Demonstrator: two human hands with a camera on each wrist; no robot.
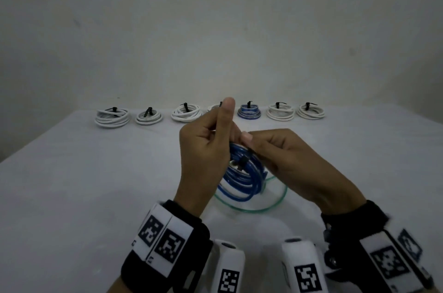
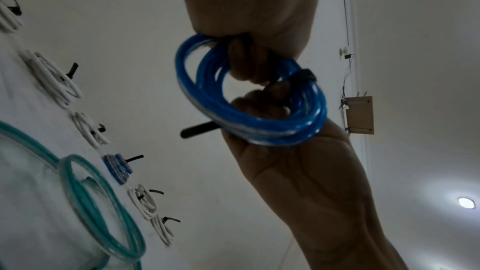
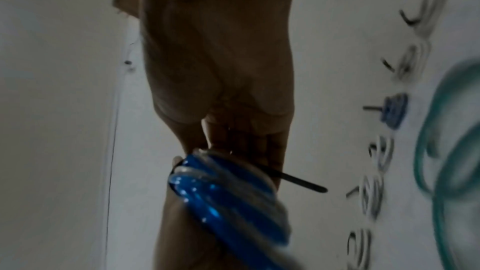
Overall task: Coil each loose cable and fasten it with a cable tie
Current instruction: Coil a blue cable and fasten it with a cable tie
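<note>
A coiled blue cable (image 1: 242, 180) hangs above the table between both hands. My left hand (image 1: 211, 139) grips the coil's upper left part, thumb pointing up; the left wrist view shows its fingers (image 2: 241, 65) curled through the loops. A black cable tie (image 1: 241, 163) wraps the bundle. My right hand (image 1: 268, 151) pinches the tie's strap just right of the coil. The tie's free tail (image 2: 197, 130) sticks out past the coil (image 2: 259, 110), and also shows as the tail (image 3: 303, 182) in the blurred right wrist view. A loose green cable (image 1: 251, 207) lies under the coil.
Along the back of the white table (image 1: 96, 184) stands a row of several tied coils, white ones (image 1: 112, 117) and one blue (image 1: 249, 112). The green cable's loops (image 2: 85, 198) spread over the near middle. A wall rises close behind the table.
</note>
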